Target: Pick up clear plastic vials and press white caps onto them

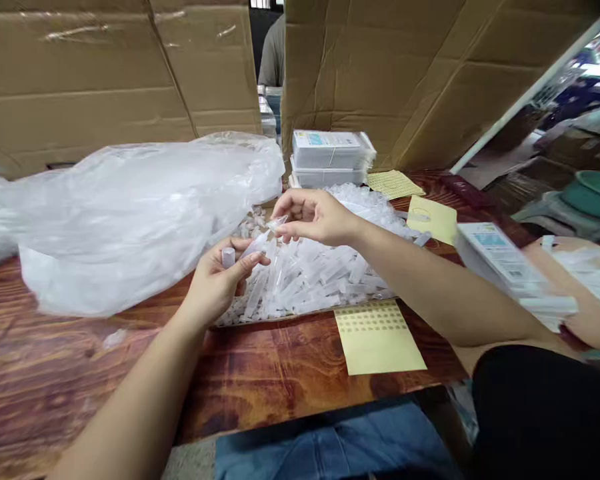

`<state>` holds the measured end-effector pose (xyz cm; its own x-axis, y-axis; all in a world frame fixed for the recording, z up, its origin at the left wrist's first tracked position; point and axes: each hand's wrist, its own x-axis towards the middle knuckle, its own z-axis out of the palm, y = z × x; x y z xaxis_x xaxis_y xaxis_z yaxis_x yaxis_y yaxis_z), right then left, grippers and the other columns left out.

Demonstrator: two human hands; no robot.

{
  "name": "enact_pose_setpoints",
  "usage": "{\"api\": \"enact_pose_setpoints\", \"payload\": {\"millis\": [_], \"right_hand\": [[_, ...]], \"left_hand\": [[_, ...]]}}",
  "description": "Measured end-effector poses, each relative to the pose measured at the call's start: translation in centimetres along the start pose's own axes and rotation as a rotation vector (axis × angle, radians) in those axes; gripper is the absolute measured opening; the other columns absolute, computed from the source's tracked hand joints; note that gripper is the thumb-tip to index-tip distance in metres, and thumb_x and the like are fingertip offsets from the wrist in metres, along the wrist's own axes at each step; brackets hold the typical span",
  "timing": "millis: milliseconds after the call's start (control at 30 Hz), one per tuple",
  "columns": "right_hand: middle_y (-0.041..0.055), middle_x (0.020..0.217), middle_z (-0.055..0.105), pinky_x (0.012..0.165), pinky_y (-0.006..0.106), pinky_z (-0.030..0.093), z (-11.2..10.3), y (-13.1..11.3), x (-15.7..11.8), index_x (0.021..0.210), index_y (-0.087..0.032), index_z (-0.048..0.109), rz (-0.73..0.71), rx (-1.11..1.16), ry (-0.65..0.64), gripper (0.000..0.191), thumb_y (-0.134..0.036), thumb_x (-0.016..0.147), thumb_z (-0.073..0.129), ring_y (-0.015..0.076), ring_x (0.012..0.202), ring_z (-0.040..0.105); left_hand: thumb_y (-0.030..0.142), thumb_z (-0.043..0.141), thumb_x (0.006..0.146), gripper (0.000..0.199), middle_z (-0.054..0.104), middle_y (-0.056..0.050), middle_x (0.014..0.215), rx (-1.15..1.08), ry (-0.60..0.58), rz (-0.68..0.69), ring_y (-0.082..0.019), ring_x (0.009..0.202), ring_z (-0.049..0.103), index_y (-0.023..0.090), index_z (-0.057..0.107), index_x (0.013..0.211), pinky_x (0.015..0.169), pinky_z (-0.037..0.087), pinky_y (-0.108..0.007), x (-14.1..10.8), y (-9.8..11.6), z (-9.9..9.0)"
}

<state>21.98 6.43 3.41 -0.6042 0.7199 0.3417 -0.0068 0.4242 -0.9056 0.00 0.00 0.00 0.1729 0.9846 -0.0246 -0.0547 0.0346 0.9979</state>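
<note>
My left hand is closed round a translucent plastic tube, whose round end shows beside the fingers. Just to its right, my right hand pinches a small clear plastic piece near the tip of that tube. Both hands are over a shallow tray heaped with translucent plastic tubes. Small pieces lie at the tray's back left, under and behind my fingers. A pile of clear plastic parts is behind my right wrist.
A large white plastic bag covers the table's left part. Yellow sticker sheets lie in front of the tray and at right. Labelled boxes are stacked behind, against cardboard. Another box is at right, near a person's arm.
</note>
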Motion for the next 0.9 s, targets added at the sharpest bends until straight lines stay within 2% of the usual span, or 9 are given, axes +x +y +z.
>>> {"api": "enact_pose_setpoints", "payload": {"millis": [200, 300, 400, 533, 600, 700, 767, 833, 900], "right_hand": [[-0.0004, 0.081, 0.064, 0.068, 0.027, 0.055, 1.0, 0.3, -0.4, 0.093, -0.017, 0.057, 0.038, 0.044, -0.07, 0.02, -0.019, 0.081, 0.073, 0.012, 0.071, 0.067], [0.0009, 0.084, 0.066, 0.07, 0.027, 0.052, 1.7, 0.0, -1.2, 0.094, -0.017, 0.058, 0.064, -0.028, -0.102, 0.015, -0.017, 0.083, 0.069, 0.0125, 0.076, 0.065], [-0.0012, 0.077, 0.063, 0.066, 0.025, 0.044, 2.1, -0.9, -2.3, 0.089, -0.017, 0.059, 0.049, -0.231, -0.083, 0.009, -0.024, 0.09, 0.065, 0.0108, 0.069, 0.058], [-0.0046, 0.058, 0.045, 0.058, 0.026, 0.031, 2.1, -1.8, -3.5, 0.066, -0.018, 0.051, 0.061, -0.523, -0.019, 0.043, -0.046, 0.099, 0.055, 0.0091, 0.056, 0.041], [-0.0011, 0.07, 0.057, 0.06, 0.026, 0.034, 2.0, -2.0, -4.0, 0.076, -0.018, 0.057, 0.036, -0.553, 0.014, 0.036, -0.047, 0.096, 0.06, 0.0111, 0.064, 0.048], [0.0063, 0.103, 0.068, 0.073, 0.027, 0.045, 2.1, -2.1, -4.5, 0.105, -0.018, 0.061, -0.088, -0.511, 0.002, 0.017, -0.03, 0.093, 0.063, 0.0152, 0.086, 0.059], [0.0045, 0.09, 0.067, 0.072, 0.028, 0.044, 2.3, -2.1, -4.7, 0.094, -0.017, 0.061, -0.045, -0.532, -0.024, 0.014, -0.028, 0.099, 0.054, 0.0148, 0.08, 0.058], [0.0013, 0.075, 0.061, 0.066, 0.028, 0.041, 2.4, -2.2, -4.8, 0.085, -0.017, 0.06, 0.062, -0.572, -0.009, 0.029, -0.039, 0.102, 0.051, 0.0137, 0.068, 0.054], [0.0029, 0.083, 0.065, 0.067, 0.028, 0.042, 2.6, -2.2, -4.8, 0.096, -0.016, 0.062, 0.051, -0.574, -0.009, 0.023, -0.039, 0.1, 0.057, 0.0143, 0.073, 0.056]], "left_hand": [[0.052, 0.084, 0.073, 0.046, 0.073, -0.003, 0.08, 0.119, -0.039, -0.001, -0.005, 0.038, 0.037, 0.018, 0.06, 0.092, 0.037, 0.026, -0.022, -0.6, 0.4, 0.3], [0.05, 0.076, 0.082, 0.037, 0.073, -0.003, 0.082, 0.268, -0.059, 0.107, -0.008, 0.043, 0.044, 0.019, 0.06, 0.095, 0.041, 0.031, -0.024, -0.9, 0.1, 0.4], [0.041, 0.069, 0.09, 0.024, 0.073, -0.005, 0.088, 0.51, -0.017, 0.293, -0.015, 0.067, 0.063, 0.02, 0.061, 0.096, 0.059, 0.046, -0.027, -1.3, -0.1, 0.6], [0.029, 0.068, 0.089, 0.017, 0.069, -0.002, 0.088, 0.725, 0.055, 0.527, -0.017, 0.079, 0.068, 0.022, 0.054, 0.096, 0.07, 0.051, -0.029, -1.7, -0.1, 0.8], [0.027, 0.066, 0.09, 0.018, 0.068, 0.0, 0.085, 0.755, 0.052, 0.562, -0.016, 0.074, 0.067, 0.022, 0.05, 0.096, 0.066, 0.05, -0.027, -1.8, 0.0, 0.9], [0.026, 0.064, 0.091, 0.016, 0.067, -0.001, 0.086, 0.807, 0.017, 0.576, -0.015, 0.075, 0.067, 0.022, 0.049, 0.095, 0.065, 0.05, -0.027, -1.9, 0.2, 0.9], [0.024, 0.064, 0.09, 0.016, 0.066, -0.001, 0.086, 0.835, -0.002, 0.586, -0.015, 0.075, 0.067, 0.022, 0.048, 0.094, 0.066, 0.051, -0.027, -2.0, 0.3, 0.9], [0.022, 0.063, 0.09, 0.016, 0.065, 0.0, 0.084, 0.844, -0.008, 0.58, -0.015, 0.073, 0.066, 0.022, 0.048, 0.092, 0.065, 0.051, -0.027, -2.0, 0.3, 0.9], [0.023, 0.063, 0.09, 0.015, 0.064, 0.0, 0.083, 0.84, -0.006, 0.569, -0.015, 0.072, 0.065, 0.022, 0.048, 0.091, 0.065, 0.051, -0.027, -2.0, 0.4, 0.8]]}}
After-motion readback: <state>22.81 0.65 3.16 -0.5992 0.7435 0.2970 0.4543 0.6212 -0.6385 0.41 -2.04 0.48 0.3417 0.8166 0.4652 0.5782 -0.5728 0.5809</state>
